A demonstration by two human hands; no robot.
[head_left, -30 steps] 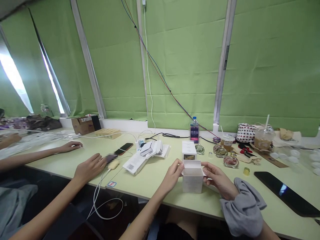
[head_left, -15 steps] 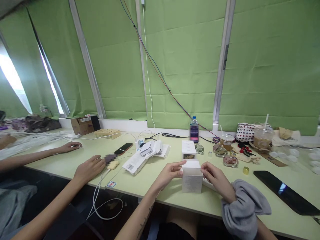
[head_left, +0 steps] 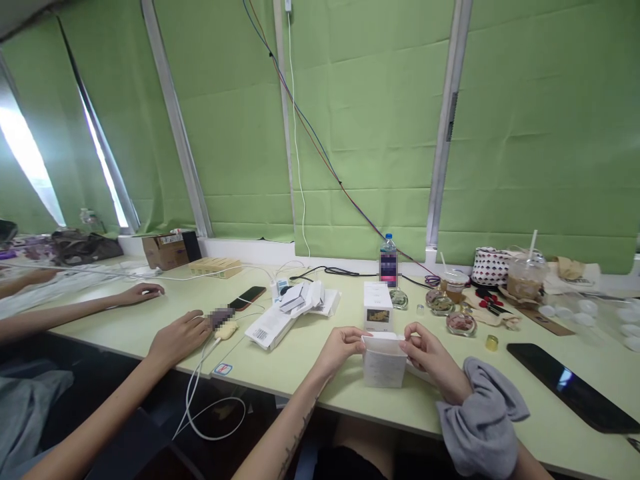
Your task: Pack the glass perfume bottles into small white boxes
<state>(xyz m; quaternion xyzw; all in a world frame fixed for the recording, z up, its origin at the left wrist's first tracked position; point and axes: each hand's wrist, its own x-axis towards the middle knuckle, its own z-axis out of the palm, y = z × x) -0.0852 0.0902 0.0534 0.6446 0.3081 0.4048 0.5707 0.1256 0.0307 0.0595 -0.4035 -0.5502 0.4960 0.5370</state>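
Observation:
A small white box (head_left: 384, 367) stands at the table's front edge, and both my hands are at its top. My left hand (head_left: 343, 348) pinches the upper left corner between thumb and fingers. At the upper right corner, my right hand (head_left: 423, 348) grips the box edge with its fingertips. A flap along the top is tilted, and the inside of the box is hidden from me. Just behind it stands a second white box (head_left: 379, 303) with a picture on its front. Under my right hand lies something flat and white, mostly covered.
Flattened white cartons (head_left: 280, 320) lie left of my hands. To the right are glass jars (head_left: 461, 323), a gold cap (head_left: 492, 343) and a large black phone (head_left: 570, 387). A bottle (head_left: 389, 260) stands behind. A co-worker's hand (head_left: 183, 340) rests at the left beside a cable.
The top flap, raised before, now lies lower towards the box. My hands have shifted slightly with it, and more of the pictured box behind shows.

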